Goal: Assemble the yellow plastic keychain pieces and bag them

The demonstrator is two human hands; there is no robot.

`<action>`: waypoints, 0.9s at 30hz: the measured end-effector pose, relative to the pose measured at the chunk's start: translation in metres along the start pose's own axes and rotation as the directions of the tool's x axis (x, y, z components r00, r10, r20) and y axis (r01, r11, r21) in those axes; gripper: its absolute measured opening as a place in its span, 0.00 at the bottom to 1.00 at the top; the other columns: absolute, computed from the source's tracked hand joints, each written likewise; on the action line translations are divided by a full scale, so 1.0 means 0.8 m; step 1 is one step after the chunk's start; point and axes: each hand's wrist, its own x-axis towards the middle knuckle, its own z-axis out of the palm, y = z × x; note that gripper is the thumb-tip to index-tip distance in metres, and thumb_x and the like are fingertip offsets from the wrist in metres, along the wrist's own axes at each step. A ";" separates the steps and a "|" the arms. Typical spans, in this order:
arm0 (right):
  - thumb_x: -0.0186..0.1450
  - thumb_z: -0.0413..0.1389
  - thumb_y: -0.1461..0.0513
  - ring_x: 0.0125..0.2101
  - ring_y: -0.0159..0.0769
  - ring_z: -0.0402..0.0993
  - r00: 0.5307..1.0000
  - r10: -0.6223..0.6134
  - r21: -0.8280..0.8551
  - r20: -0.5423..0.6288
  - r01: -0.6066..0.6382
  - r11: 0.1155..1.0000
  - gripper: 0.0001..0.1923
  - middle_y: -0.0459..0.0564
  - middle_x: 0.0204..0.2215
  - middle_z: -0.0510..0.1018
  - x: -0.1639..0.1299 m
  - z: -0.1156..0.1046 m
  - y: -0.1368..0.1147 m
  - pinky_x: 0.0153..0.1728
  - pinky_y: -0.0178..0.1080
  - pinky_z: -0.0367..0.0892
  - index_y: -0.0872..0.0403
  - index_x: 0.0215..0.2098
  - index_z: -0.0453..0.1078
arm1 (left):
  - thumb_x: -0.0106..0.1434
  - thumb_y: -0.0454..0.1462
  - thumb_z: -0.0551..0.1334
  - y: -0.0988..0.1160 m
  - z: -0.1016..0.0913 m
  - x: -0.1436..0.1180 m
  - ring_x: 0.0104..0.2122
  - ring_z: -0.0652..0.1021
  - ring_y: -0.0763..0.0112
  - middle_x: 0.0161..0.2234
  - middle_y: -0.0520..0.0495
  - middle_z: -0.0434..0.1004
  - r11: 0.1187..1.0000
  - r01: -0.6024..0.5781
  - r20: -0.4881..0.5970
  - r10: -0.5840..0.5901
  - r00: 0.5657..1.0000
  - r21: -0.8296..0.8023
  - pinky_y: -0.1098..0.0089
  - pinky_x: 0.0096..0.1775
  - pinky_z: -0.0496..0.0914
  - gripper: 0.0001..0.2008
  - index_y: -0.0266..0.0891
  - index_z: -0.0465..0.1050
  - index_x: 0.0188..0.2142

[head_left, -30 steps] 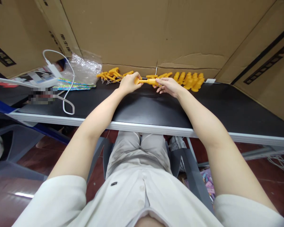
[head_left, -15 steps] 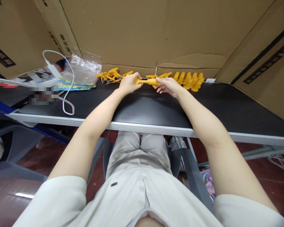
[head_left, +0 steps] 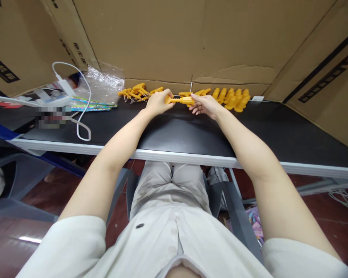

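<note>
Over the black table (head_left: 185, 133), both my hands hold a yellow plastic threaded piece level between them. My left hand (head_left: 159, 103) is closed on one end, where a yellow screw (head_left: 175, 100) with a ridged thread shows. The other end is a thicker yellow sleeve (head_left: 186, 100), pinched between the thumb and fingers of my right hand (head_left: 205, 105). Part of the thread shows between the hands. Behind them lie yellow pieces (head_left: 185, 94). More yellow pieces with small metal chains (head_left: 139, 92) lie left of my left hand, and several yellow sleeves (head_left: 234, 99) stand grouped at right.
Cardboard walls (head_left: 162, 42) enclose the back and sides. At left lie clear plastic wrap (head_left: 103, 83), a colourful packet (head_left: 92, 105) and a white cable (head_left: 85, 112). A small white item (head_left: 258, 99) sits at the back right. A metal edge (head_left: 182, 156) runs along the front.
My right hand's fingers have shifted slightly on the yellow sleeve, and more of the sleeve's side shows. My left hand has stayed in place.
</note>
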 end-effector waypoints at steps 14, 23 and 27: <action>0.73 0.72 0.58 0.36 0.37 0.88 0.986 -0.045 0.215 -0.160 0.079 0.973 0.12 0.52 0.36 0.88 0.001 0.021 -0.015 0.44 0.39 0.85 0.54 0.41 0.75 | 0.70 0.42 0.69 -0.014 0.008 0.009 0.57 0.83 0.48 0.56 0.41 0.86 0.998 -0.050 -0.029 0.049 0.998 -0.029 0.54 0.62 0.75 0.25 0.46 0.76 0.66; 0.69 0.73 0.59 0.69 0.51 0.76 0.818 -0.524 -0.307 -0.238 0.448 0.840 0.19 0.53 0.58 0.85 0.079 0.007 -0.016 0.71 0.53 0.72 0.47 0.54 0.75 | 0.71 0.35 0.66 -0.061 0.020 0.025 0.64 0.81 0.55 0.67 0.44 0.79 0.996 -0.005 -0.075 -0.001 0.997 -0.089 0.52 0.70 0.74 0.40 0.50 0.60 0.79; 0.73 0.62 0.62 0.74 0.54 0.71 0.788 -0.616 -0.703 0.001 0.438 0.560 0.22 0.58 0.70 0.78 0.092 0.011 0.011 0.76 0.57 0.67 0.52 0.65 0.78 | 0.71 0.34 0.67 -0.063 0.022 0.026 0.68 0.79 0.50 0.70 0.36 0.76 0.998 -0.035 -0.045 0.033 0.998 -0.048 0.52 0.71 0.73 0.33 0.41 0.67 0.74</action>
